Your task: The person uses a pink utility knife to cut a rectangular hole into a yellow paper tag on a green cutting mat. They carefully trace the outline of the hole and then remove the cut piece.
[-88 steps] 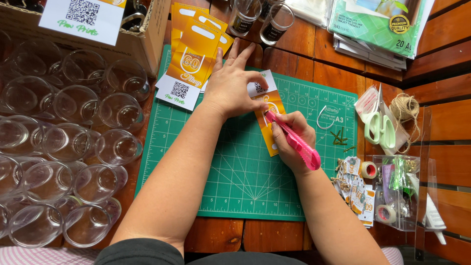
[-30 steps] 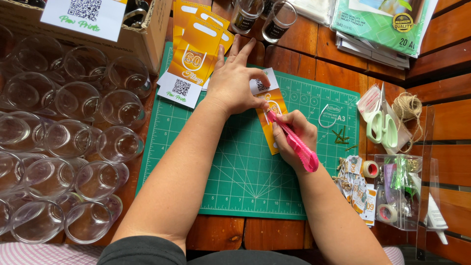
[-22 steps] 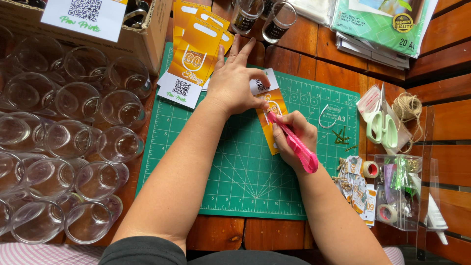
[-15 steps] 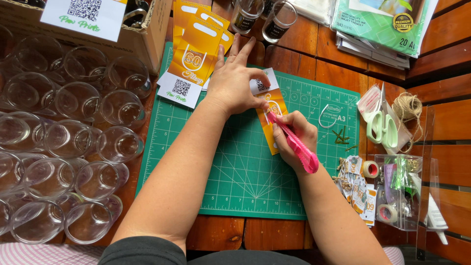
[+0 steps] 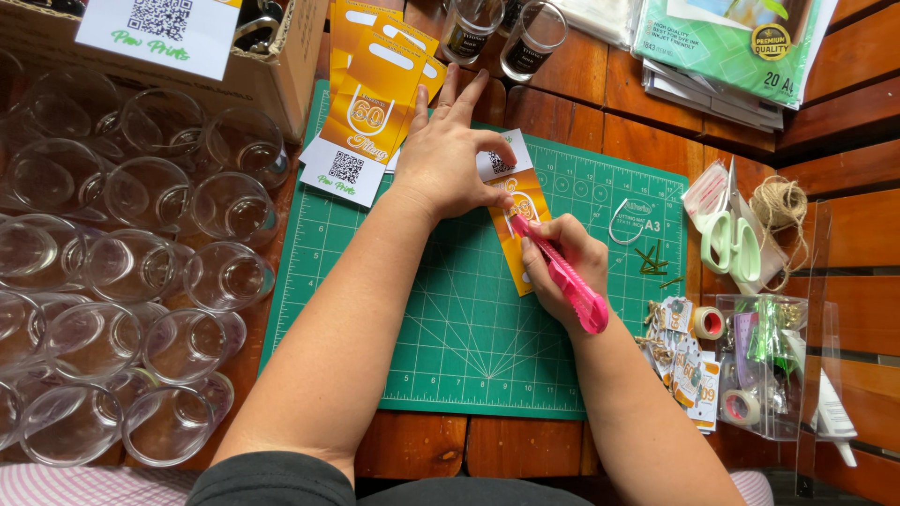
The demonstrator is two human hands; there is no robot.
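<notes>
Two hands work on the green mat (image 5: 394, 319), which serves as the landmark. Near its upper middle lies an orange card (image 5: 521, 245), pinned flat by the left hand (image 5: 448, 167) — fingers spread, palm down, thumb tip at the card's white top. The right hand (image 5: 561, 270) has its grip closed round a pink knife (image 5: 562, 277), the tip set on the card's face. Compared with the frames of a few seconds ago, hardly anything has shifted: same pinning, same blade spot, so the cut looks slow and careful rather than finished. Off the mat's upper left corner sits a stack of cards (image 5: 370, 103); left of the mat stand clear cups (image 5: 141, 272); right of it lie scissors (image 5: 731, 245) — all on the desk (image 5: 572, 89).
</notes>
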